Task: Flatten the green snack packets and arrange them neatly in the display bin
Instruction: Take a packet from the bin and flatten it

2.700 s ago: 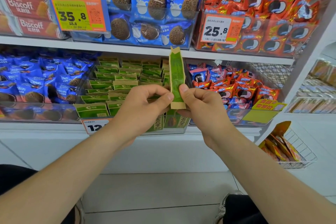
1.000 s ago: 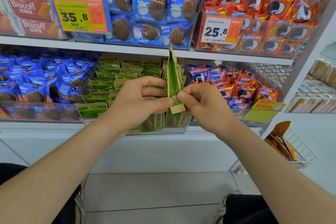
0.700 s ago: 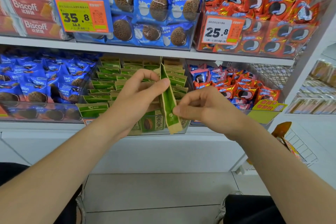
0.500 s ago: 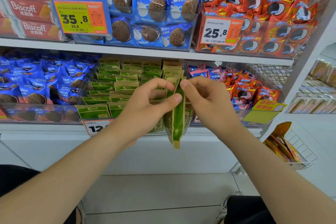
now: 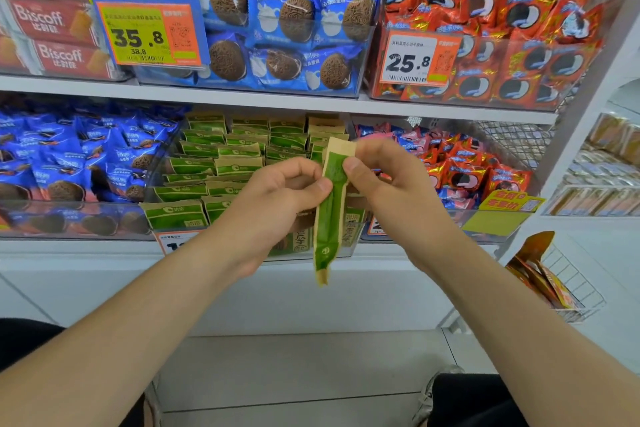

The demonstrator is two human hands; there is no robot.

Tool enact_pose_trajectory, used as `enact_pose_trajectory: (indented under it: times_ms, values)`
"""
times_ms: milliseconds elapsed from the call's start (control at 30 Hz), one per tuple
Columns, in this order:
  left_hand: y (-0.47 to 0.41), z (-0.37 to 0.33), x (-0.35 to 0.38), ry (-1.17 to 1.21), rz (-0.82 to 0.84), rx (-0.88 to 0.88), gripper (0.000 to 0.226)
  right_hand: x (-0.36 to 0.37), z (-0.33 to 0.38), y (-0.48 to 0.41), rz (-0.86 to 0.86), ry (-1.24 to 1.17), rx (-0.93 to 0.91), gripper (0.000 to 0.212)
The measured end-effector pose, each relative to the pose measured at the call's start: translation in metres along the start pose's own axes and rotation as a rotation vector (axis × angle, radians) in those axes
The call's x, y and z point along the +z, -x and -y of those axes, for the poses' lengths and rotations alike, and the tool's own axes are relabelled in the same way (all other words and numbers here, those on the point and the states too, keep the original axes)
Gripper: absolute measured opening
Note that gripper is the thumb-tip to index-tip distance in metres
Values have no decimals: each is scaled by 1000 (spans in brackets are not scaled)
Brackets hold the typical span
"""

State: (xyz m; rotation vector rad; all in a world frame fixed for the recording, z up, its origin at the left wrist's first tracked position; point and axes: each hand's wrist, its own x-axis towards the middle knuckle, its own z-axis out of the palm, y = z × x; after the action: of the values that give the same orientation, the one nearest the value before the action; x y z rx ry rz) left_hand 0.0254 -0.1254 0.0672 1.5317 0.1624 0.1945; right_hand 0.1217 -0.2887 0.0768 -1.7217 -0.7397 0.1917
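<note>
One green snack packet [image 5: 330, 215] is held upright and edge-on, just in front of the display bin [image 5: 353, 248] on the lower shelf. It is pinched near its upper end by the grip of the left hand [image 5: 277, 204] and of the right hand [image 5: 391, 184], thumb against fingers. Rows of green packets [image 5: 225, 163] are seen ranged neatly in the bin. Flattening of the held packet is judged underway, its placement not yet done.

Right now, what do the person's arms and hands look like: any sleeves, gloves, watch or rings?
The left forearm and right forearm are bare to the picture's edge; no sleeve shows. The left hand and right hand wear no gloves, and no watch, bracelet or ring is visible.
</note>
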Motion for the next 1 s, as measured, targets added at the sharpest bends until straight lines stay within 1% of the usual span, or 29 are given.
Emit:
enact_pose_trajectory:
  times_ms: [67, 100, 133, 167, 200, 233, 300, 333, 400, 433, 500, 567, 600, 667, 700, 767, 800, 833, 900, 1000]
  values:
    - [1, -3, -5, -107, 77, 29, 12, -17, 5, -2, 217, 17, -62, 49]
    - [3, -4, -6, -152, 112, 30, 11, -26, 6, -2, 311, 87, -97, 55]
    - [5, -4, -6, -207, 137, 30, 10, -31, 6, -2, 365, 185, -135, 52]
    - [7, -4, -5, -268, 150, 32, 10, -35, 3, -3, 359, 300, -168, 45]
    - [7, -2, -4, -323, 156, 33, 9, -36, -1, -3, 311, 400, -190, 37]
    - [8, 1, -2, -355, 157, 31, 10, -36, -2, -3, 266, 445, -192, 32]
    - [8, 6, 3, -355, 157, 15, 12, -32, -5, -4, 207, 384, -187, 25]
    - [7, 7, 5, -339, 157, 3, 14, -32, -7, -4, 195, 335, -192, 25]
    - [7, 6, 8, -301, 168, -47, 18, -34, -8, -7, 184, 340, -183, 27]
    - [7, 4, 8, -300, 198, -58, 18, -36, -9, -9, 163, 367, -182, 23]
    - [7, 1, 6, -379, 268, -18, 23, -38, -9, -9, 110, 414, -198, 20]
    - [5, 1, 1, -458, 290, 27, 29, -38, -8, -10, 61, 396, -211, 19]
    - [4, 2, -2, -473, 274, 50, 31, -39, -7, -10, 38, 363, -215, 22]
    - [1, 3, -3, -460, 207, 109, 32, -44, -4, -11, 22, 296, -179, 40]
    - [0, 2, -2, -435, 164, 142, 31, -47, -3, -12, 40, 270, -145, 48]
    - [-3, -4, 1, -379, 76, 201, 27, -51, -2, -14, 73, 209, -112, 55]
    - [-6, -8, 2, -382, 29, 225, 24, -52, -1, -16, 43, 163, -123, 55]
    - [-10, -12, 2, -431, -23, 247, 19, -53, -1, -18, -18, 108, -149, 56]
    - [-23, -19, -2, -680, -92, 281, 15, -55, 0, -23, -182, 75, -240, 56]
    - [-45, -18, -9, -1125, -85, 273, 25, -55, -2, -31, -366, 226, -398, 51]
